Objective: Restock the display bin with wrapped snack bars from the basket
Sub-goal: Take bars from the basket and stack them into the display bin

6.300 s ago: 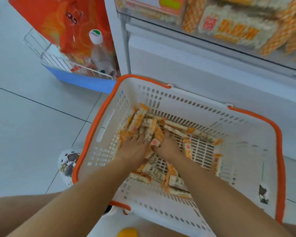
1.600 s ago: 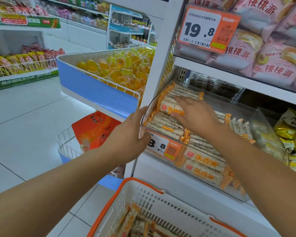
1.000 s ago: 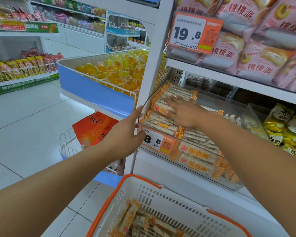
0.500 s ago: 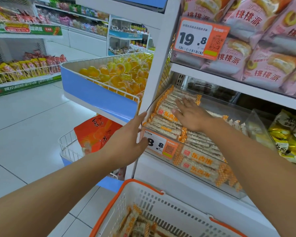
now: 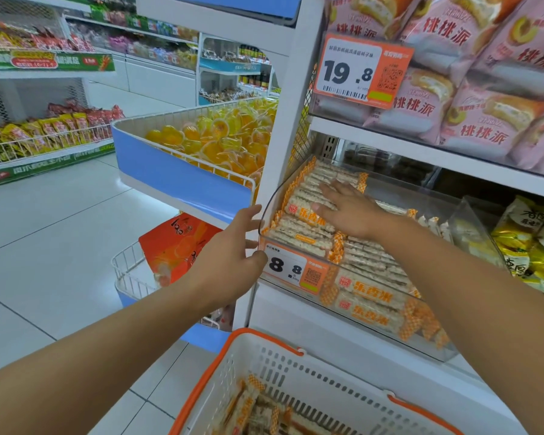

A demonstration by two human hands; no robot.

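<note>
While both hands stay flat-fingered, snack bars (image 5: 308, 227) fill the display bin (image 5: 371, 312).
Right hand (image 5: 347, 208) presses the bars; left hand (image 5: 230, 259) touches the bin's 9 o'clock corner.

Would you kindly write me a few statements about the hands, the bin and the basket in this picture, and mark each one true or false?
1. The right hand lies flat on the orange-and-white wrapped snack bars in the clear plastic display bin. True.
2. The left hand grips a snack bar. False: it holds nothing and is at the bin's front left corner.
3. The white plastic basket with the orange rim is empty. False: bars lie in it.
4. The orange price tag on the bin reads 8.8. True.
</note>
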